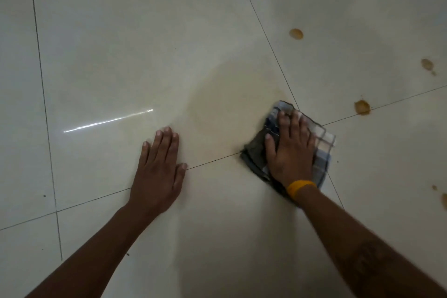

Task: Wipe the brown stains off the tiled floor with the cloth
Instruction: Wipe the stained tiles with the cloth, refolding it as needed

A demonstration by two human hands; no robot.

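Right hand (291,152) presses the cloth (324,143), fingers (281,121) flat; left hand (158,172) braces, fingers straight; keep even pressure, sweep toward the stains (362,107) beyond the fingertips

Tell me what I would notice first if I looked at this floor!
You would first see two hands flat on the shiny pale tiles: the left hand on bare floor, the right hand pressing a checked cloth where the tile lines cross. Next come the brown stains on the right, like the nearest one, and a faint smear between the hands.
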